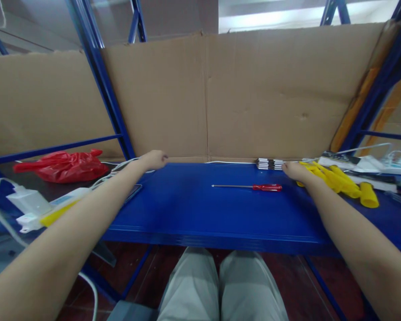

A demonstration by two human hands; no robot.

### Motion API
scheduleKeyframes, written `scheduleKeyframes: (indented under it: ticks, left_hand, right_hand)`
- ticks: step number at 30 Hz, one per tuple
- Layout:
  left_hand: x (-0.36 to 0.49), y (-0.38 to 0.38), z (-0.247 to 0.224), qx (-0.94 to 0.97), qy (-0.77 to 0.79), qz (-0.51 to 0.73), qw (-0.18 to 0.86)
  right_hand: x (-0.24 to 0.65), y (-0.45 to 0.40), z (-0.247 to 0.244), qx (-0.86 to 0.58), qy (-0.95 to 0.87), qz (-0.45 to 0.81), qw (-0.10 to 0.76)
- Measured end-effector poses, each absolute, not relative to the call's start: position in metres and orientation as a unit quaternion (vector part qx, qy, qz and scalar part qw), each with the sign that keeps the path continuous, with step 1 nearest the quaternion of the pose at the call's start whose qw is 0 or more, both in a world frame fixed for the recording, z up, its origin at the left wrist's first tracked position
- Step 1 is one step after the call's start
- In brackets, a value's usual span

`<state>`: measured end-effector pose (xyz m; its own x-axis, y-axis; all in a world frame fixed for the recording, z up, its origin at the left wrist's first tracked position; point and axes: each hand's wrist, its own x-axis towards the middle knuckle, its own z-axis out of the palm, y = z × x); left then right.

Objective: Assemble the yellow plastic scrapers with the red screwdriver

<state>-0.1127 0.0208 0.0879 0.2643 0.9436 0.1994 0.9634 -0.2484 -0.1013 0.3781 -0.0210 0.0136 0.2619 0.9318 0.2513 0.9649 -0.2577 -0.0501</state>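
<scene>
My left hand (pixel 154 159) is closed in a loose fist near the back left of the blue shelf (pixel 187 205), beside some white cables (pixel 115 171). Nothing shows in its fingers. At the back right, my right hand (pixel 292 170) is also curled closed, just right of a stack of small white and black pieces (pixel 270 164); whether it touches them I cannot tell. No held object shows there. A screwdriver (pixel 267 187) with a red handle lies flat between the hands, its shaft pointing left. Yellow tube-like pieces (pixel 345 182) lie beside my right forearm.
A red plastic bag (pixel 65 166) and a white power strip with a plug (pixel 36 205) lie at the left. Cardboard panels (pixel 254 98) stand behind the shelf, between blue metal posts (pixel 107 84). Papers and cables (pixel 370 164) are piled at the far right.
</scene>
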Motion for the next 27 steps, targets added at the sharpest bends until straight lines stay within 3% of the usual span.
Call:
scheduleKeyframes:
  ticks: [5, 10, 27]
  left_hand:
    - [0.062, 0.017, 0.062, -0.927, -0.359, -0.108, 0.029]
    - [0.17, 0.02, 0.022, -0.939, -0.336, -0.075, -0.005]
    - [0.251, 0.039, 0.015, -0.918, -0.372, 0.109, 0.084]
  right_hand:
    - [0.376, -0.024, 0.012, -0.792, -0.602, -0.074, 0.066]
    - [0.36, -0.034, 0.014, -0.783, -0.614, -0.073, 0.062]
    - [0.355, -0.036, 0.018, -0.767, -0.629, -0.072, 0.106]
